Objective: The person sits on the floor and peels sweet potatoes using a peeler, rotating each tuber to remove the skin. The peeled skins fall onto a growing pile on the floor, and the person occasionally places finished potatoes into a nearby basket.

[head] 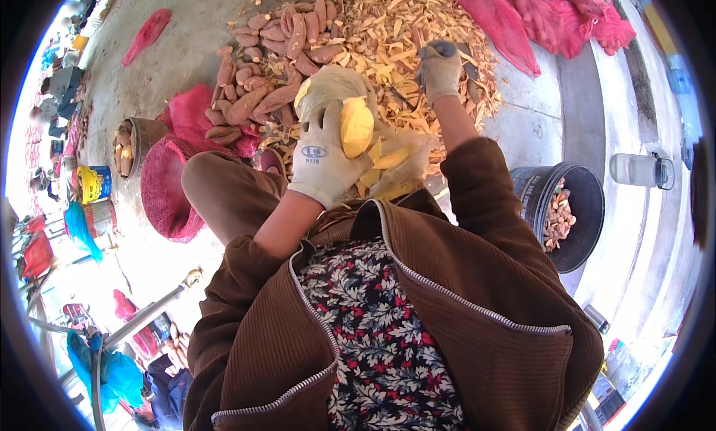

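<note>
My left hand (327, 160), in a light knit work glove, holds a peeled yellow sweet potato (357, 127) above my lap. A translucent plastic bag (338, 84) covers my knee behind it, with yellow peel lying on the plastic nearer my body. My right hand (442, 70), in a glove with dark fingertips, is over the heap of peelings (386, 39), its fingers curled; whether it grips something cannot be told. Unpeeled sweet potatoes (274, 98) lie piled on the floor beyond my left hand.
A black bucket (576, 257) with small pieces inside stands at right, near a clear bottle (635, 170). Pink mesh sacks (551, 17) lie at upper right. An open pink mesh sack (162, 201) and a bucket of sweet potatoes (151, 134) are at left. Other people sit far left.
</note>
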Tool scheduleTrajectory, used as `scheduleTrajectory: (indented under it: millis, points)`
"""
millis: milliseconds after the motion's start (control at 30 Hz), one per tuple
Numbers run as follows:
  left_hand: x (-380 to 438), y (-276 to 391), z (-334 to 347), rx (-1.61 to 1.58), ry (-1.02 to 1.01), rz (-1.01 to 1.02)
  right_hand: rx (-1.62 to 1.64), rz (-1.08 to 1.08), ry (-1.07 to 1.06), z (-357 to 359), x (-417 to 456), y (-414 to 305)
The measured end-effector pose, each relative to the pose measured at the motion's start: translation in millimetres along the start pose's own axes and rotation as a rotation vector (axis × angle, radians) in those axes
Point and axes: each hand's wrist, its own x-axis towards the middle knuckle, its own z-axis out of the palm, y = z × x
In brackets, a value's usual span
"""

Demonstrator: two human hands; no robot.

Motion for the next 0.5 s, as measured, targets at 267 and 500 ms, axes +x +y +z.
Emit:
scheduleTrajectory:
  millis: [267, 500]
  points:
    - [3.5, 8.7, 0.8, -0.003, -0.026, -0.008, -0.588, -0.222, 0.063, 23.5, 4.6, -3.6]
    - [-5.8, -9.5, 7.3, -0.113, 0.024, -0.021, -0.207, -0.126, -0.268, 45.6, -46.3, 0.3]
